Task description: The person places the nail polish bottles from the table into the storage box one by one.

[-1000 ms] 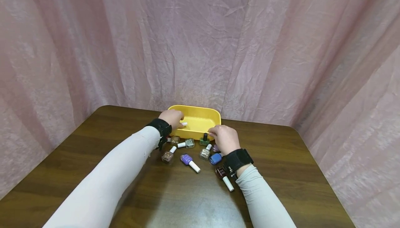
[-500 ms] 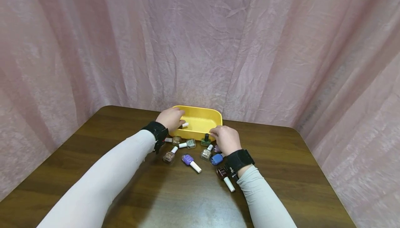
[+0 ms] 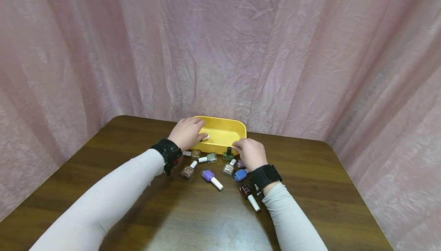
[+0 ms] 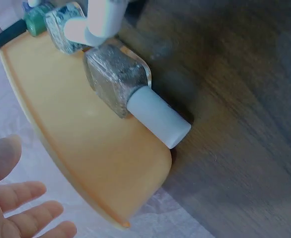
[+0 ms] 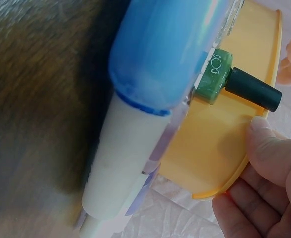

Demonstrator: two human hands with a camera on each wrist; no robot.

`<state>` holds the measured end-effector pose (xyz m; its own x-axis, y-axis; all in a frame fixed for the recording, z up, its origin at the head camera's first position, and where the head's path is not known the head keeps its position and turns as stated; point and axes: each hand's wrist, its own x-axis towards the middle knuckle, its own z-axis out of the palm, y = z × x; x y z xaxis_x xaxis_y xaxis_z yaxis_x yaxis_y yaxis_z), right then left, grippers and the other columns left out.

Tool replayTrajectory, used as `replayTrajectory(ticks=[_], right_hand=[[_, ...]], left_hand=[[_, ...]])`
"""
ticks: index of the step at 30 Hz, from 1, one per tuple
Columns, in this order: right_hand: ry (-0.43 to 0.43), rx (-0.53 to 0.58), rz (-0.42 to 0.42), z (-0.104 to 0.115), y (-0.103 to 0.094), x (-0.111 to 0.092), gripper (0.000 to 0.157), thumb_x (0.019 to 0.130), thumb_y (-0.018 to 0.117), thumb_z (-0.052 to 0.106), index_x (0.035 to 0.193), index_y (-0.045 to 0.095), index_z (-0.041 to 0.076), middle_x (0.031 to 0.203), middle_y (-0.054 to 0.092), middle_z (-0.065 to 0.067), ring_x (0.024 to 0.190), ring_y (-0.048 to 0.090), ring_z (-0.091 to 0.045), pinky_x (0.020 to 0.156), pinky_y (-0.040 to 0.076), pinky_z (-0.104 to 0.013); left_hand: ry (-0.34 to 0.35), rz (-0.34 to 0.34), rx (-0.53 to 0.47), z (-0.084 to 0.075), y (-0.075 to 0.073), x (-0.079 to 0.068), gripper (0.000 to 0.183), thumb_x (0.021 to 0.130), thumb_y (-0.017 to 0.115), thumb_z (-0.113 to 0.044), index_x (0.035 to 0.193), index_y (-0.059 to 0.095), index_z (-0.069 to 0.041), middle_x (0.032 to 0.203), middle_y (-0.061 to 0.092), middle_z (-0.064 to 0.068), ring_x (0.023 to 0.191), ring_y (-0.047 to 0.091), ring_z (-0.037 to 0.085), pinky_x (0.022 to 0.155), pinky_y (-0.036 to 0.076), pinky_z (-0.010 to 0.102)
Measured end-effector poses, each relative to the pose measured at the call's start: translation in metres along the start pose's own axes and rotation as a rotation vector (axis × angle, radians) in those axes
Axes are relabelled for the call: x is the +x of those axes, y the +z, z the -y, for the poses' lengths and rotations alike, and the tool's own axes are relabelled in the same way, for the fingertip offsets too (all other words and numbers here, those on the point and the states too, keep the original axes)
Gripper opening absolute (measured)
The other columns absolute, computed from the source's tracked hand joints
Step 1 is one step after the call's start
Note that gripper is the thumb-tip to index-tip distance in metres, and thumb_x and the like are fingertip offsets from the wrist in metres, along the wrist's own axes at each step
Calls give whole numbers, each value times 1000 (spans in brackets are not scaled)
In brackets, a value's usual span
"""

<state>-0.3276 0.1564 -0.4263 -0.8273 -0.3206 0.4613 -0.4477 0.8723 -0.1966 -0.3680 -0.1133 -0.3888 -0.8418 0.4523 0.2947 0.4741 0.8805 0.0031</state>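
A yellow plastic tray [image 3: 224,121] stands at the back of the table. My left hand [image 3: 187,133] hovers over its left end, fingers spread and holding nothing. Under the thumb, a white cap [image 3: 206,137] shows inside the tray; the rest of that item is hidden by the hand. My right hand [image 3: 250,153] pinches the tray's front rim near the right corner, thumb outside and fingers behind the wall. Against the front wall, just left of this hand, is a green nail polish bottle [image 5: 215,77] with a black cap. A gold glitter nail polish [image 4: 115,77] lies below my left hand.
More nail polish bottles lie in front of the tray: silver glitter [image 3: 211,158], brown glitter [image 3: 187,172], purple [image 3: 208,175], pale glitter [image 3: 227,170], blue [image 3: 239,175] and dark red [image 3: 245,190]. A pink curtain [image 3: 220,52] hangs behind the table [image 3: 193,216].
My left hand has let go of the white-capped item in the tray, spread its fingers and drawn slightly left. The right hand keeps its place at the rim.
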Motion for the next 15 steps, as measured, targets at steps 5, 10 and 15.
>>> replayTrajectory(ticks=[5,10,15], right_hand=[[1,1,8,0,-1,0,8,98,84,19,105,88,17,98,82,-1,90,77,-23,79,62,-46],[9,5,16,0,-3,0,8,99,83,19,104,88,17,99,82,-1,91,77,-23,80,62,-46],[11,12,23,0,-3,0,7,99,83,19,104,88,18,99,82,-1,90,77,-23,79,62,-46]], left_hand=[[29,-34,32,-6,-6,-10,60,108,73,-42,151,63,-2,153,63,19,145,56,40,120,43,59],[75,-72,54,-13,-11,-17,60,108,73,-42,151,62,-2,153,63,19,147,55,39,118,44,59],[127,-109,69,-20,-13,-26,61,106,75,-42,151,63,-2,152,63,20,145,56,39,117,46,59]])
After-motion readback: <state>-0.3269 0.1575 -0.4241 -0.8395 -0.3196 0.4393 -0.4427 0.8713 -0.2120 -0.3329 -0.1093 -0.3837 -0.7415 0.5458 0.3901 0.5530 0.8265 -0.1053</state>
